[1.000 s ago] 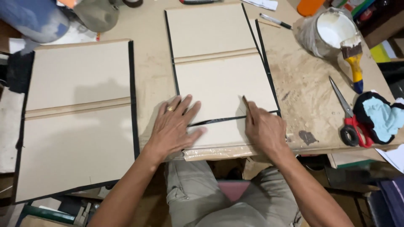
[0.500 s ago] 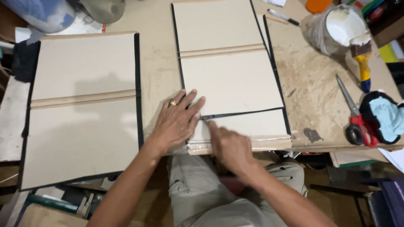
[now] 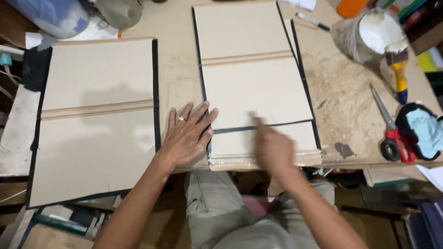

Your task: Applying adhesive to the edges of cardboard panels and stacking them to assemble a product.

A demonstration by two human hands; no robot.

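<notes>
Nearest to me, my lap in grey trousers (image 3: 217, 203) sits under the table edge (image 3: 341, 159). My left hand (image 3: 187, 136) lies flat with its fingers spread and released, grasping nothing, a ring (image 3: 182, 118) on one finger; the palm rests on the bare table and the fingertips reach onto the left edge of the centre board panel (image 3: 256, 87), touching its black edging. My right hand (image 3: 273, 148) is blurred with motion above the narrow bottom panel (image 3: 295, 136), just below the black strip (image 3: 286, 124) that crosses the board from side to side; whether its fingers are curled or extended I cannot tell, though nothing shows in its grasp. I judge the step in hand to be rubbing that strip down while the left hand steadies the board against sliding. Further pressing along the strip calls, in my view, for firm, even strokes with the board pinned, so the strip lies straight and without lifting. To my left lies a second board panel (image 3: 97, 124) with the same black edging, well apart from both hands. To my right, on the stained table, lie red-handled scissors (image 3: 390, 133) and a blue cloth (image 3: 422, 131); farther off are a yellow-handled brush (image 3: 399, 74), a white tub (image 3: 376, 32) and a marker (image 3: 313, 21)
</notes>
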